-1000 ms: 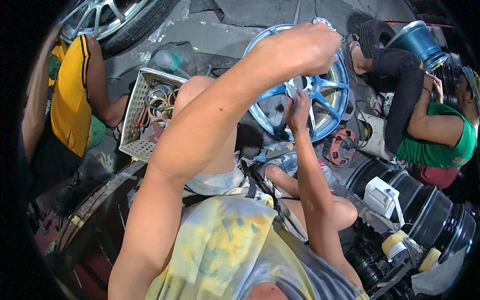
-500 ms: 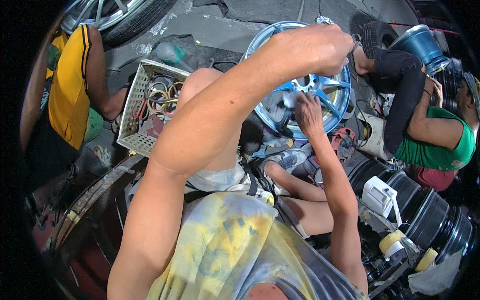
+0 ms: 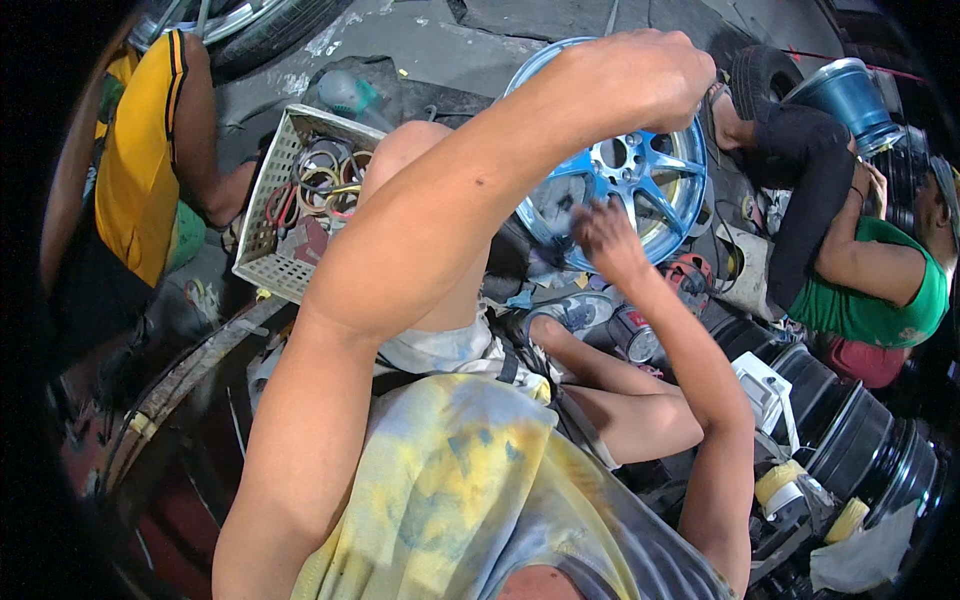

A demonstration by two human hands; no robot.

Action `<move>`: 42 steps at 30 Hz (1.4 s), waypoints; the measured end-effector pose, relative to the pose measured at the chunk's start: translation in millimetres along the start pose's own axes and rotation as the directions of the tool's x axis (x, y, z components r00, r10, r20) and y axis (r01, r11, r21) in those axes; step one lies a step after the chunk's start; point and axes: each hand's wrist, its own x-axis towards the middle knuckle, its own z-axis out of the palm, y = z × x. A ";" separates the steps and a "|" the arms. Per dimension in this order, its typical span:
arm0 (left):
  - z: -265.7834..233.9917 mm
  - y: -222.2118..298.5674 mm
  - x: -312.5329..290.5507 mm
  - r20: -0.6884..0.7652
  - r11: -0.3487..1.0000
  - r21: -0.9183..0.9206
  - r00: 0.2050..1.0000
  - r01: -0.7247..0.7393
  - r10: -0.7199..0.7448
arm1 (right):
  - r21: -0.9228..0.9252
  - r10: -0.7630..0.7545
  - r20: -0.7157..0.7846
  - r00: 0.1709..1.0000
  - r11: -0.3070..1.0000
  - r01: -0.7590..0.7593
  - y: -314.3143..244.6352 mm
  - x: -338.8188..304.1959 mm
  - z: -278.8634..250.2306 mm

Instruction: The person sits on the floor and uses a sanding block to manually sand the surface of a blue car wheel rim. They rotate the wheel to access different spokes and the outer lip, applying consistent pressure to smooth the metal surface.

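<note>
Above a workshop floor (image 3: 415, 48), a tyreless alloy wheel (image 3: 632, 176) already showed blue spokes (image 3: 676, 162); fingers curled on the left hand (image 3: 675, 78) and right hand (image 3: 609, 238), any grip indiscernible.

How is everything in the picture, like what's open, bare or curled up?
Blue spoked wheel: bare, tyreless
Basket: open-topped, not empty
Silver wheel: tyre fitted
Black wheels: lined up in a row
Left hand: curled at the blue spoked wheel, grip hidden
Right hand: curled, blurred, over the blue spoked wheel
</note>
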 end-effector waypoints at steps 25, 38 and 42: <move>-8.7 -4.9 -2.1 0.113 0.991 -0.049 0.986 -0.122 0.126 | 0.262 0.776 -0.235 0.585 0.630 -0.731 -115.0 -20.7 14.1; 9.4 16.3 -0.5 0.181 0.985 0.092 0.975 -0.148 0.130 | 0.269 0.778 -0.399 0.486 0.606 -0.749 -82.7 -6.6 33.2; 9.0 -4.3 -0.4 0.126 0.982 0.091 0.980 -0.164 0.152 | 0.383 0.867 -0.157 0.473 0.495 -0.780 -138.0 -22.2 27.6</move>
